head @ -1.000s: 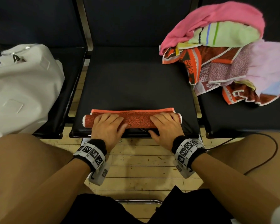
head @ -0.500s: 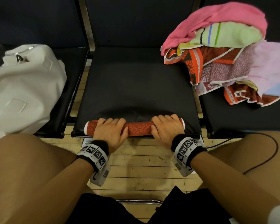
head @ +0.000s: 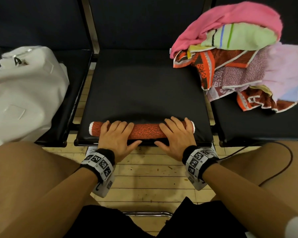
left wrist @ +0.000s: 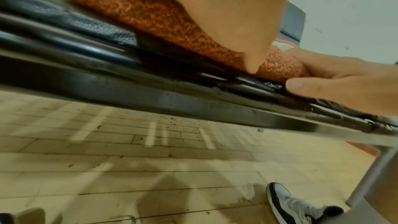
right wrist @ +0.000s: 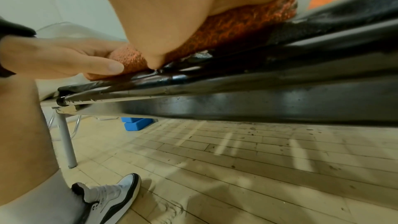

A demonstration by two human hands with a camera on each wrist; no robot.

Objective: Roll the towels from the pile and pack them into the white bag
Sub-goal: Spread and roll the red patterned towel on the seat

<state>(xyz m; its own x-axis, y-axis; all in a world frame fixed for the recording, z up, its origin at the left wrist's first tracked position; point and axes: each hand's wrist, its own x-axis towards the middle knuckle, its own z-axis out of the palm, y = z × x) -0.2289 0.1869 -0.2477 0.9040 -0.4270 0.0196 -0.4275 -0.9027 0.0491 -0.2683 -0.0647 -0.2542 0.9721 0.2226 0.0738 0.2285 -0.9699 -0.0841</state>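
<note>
An orange-red towel, fully rolled into a tight roll (head: 145, 132), lies across the front edge of the middle black seat (head: 144, 86). My left hand (head: 116, 134) covers the roll's left part and my right hand (head: 176, 133) its right part. On both, the fingers curve over the top and the thumb lies against the near side. The wrist views show the roll (left wrist: 137, 11) (right wrist: 232, 30) held at the seat's lip. The white bag (head: 24, 93) sits on the left seat. The towel pile (head: 239, 57) lies on the right seat.
My bare knees flank the gap before the seats, above a pale wooden floor (head: 144, 172). A black cable (head: 282, 167) loops over my right thigh. Blue blocks (right wrist: 135, 123) lie under the seats by a metal leg (right wrist: 66, 139). Seat backs close off the far side.
The towel's flat tail has been rolled up and the roll sits nearer the seat's front edge. Over the last half second the hands have barely moved.
</note>
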